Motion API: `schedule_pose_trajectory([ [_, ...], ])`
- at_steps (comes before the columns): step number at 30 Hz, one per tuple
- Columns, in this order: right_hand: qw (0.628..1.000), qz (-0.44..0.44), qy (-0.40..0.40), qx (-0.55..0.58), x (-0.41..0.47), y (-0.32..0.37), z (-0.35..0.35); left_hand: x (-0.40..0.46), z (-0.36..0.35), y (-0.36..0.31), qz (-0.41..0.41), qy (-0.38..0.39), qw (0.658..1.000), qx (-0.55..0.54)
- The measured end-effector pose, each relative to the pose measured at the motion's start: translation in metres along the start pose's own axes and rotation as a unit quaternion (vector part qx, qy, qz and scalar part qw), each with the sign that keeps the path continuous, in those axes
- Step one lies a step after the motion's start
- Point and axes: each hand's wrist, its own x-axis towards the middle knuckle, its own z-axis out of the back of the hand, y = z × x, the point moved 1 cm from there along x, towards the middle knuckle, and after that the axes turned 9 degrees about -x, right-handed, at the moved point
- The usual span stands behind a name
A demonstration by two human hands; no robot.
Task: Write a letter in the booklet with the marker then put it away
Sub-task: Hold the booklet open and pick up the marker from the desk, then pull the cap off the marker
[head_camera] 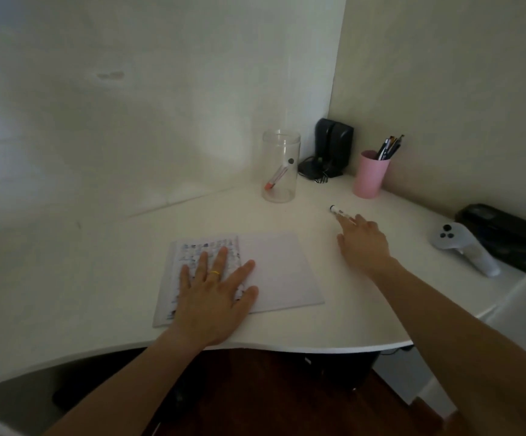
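Fingertips (351, 222) of right hand (362, 243) spread, just touching marker (338, 211), long axis toward 10 o'clock; left hand (214, 287) flat, splayed on booklet (274, 269).

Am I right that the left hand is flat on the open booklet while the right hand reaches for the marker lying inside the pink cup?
Not quite. The head view shows the marker lying on the white desk, in front of the pink cup, not inside it. The rest holds: the left hand is flat on the open booklet and the right hand reaches for the marker.
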Motion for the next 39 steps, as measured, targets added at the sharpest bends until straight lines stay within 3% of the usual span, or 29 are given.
schedule_pose_trajectory([
  [3,0.996,0.013,-0.043,-0.075,0.014,0.004,-0.008,0.008,-0.001,-0.006,0.016,0.007,1.0,0.007],
  [6,0.996,0.017,-0.076,-0.051,0.02,0.014,-0.009,0.016,0.0,-0.014,0.027,0.019,0.999,0.01],
  [10,0.973,0.004,-0.11,0.203,0.01,0.046,0.004,0.029,0.01,-0.017,0.036,0.078,0.996,0.018],
  [12,0.915,-0.016,-0.088,0.394,0.004,0.066,0.016,0.039,0.02,-0.015,0.034,0.104,0.994,0.027],
  [15,0.769,-0.006,0.054,0.637,0.006,0.096,0.032,0.055,0.038,-0.004,-0.019,0.101,0.994,0.032],
  [17,0.673,0.011,0.128,0.728,0.013,0.113,0.038,0.07,0.049,0.008,-0.052,0.059,0.997,-0.025],
  [19,0.622,0.012,0.171,0.764,0.022,0.126,0.038,0.09,0.055,0.021,-0.057,-0.002,0.991,-0.118],
  [22,0.585,0.012,0.191,0.788,0.037,0.141,0.03,0.114,0.056,0.037,-0.068,-0.043,0.971,-0.223],
  [25,0.582,0.027,0.181,0.793,0.044,0.151,0.017,0.123,0.053,0.045,-0.119,-0.058,0.954,-0.269],
  [30,0.682,0.083,0.117,0.718,0.038,0.161,0.009,0.124,0.042,0.041,-0.189,-0.088,0.95,-0.231],
  [32,0.697,0.098,0.085,0.705,0.034,0.162,0.011,0.123,0.041,0.039,-0.196,-0.079,0.95,-0.228],
  [35,0.695,0.099,0.069,0.709,0.029,0.163,0.017,0.123,0.047,0.034,-0.214,-0.063,0.948,-0.227],
  [39,0.659,0.079,0.068,0.745,0.025,0.165,0.024,0.124,0.055,0.031,-0.219,-0.019,0.927,-0.305],
])
